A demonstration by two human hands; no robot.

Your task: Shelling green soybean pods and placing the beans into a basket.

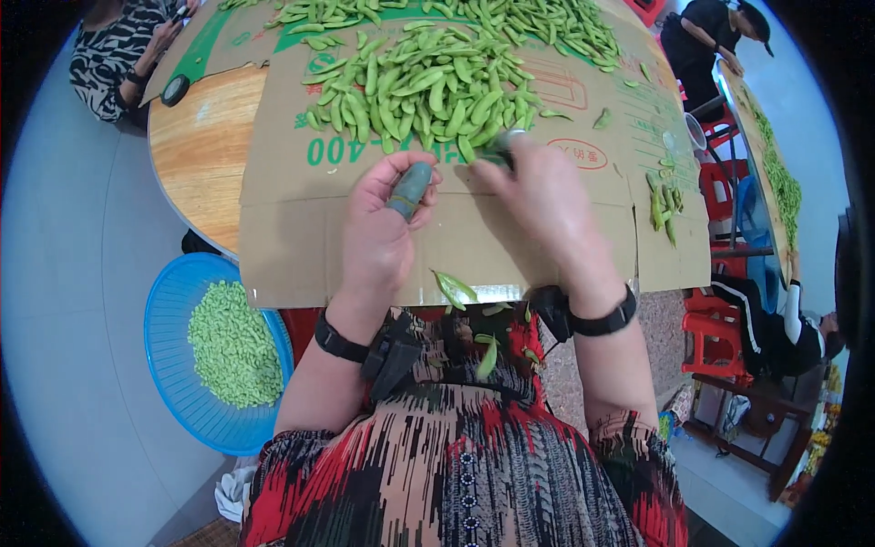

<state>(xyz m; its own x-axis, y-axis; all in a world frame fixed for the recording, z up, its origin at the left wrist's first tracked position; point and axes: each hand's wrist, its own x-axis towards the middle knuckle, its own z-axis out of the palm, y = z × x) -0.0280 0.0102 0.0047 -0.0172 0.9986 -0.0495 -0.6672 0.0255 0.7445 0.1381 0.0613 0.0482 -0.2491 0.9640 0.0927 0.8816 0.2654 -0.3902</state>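
Cardboard (301,246), one bean basket (166,342), one central pod heap (428,87), left hand (378,219) curled, right hand (545,187) blurred, both grips unclear

Matt, papery brown is spreading across the flat cardboard sheet (301,242), and a clear strip of plastic tape (497,293) is gleaming along its near edge! Beside it, the rounded tan wooden tabletop (200,155) is showing its smooth grain. The round blue plastic basin (169,356) is displaying ribbed walls; the grey-green, rubbery-looking finger cover (412,187) is appearing dull; the red-and-black patterned cloth garment (410,438) is looking matt.
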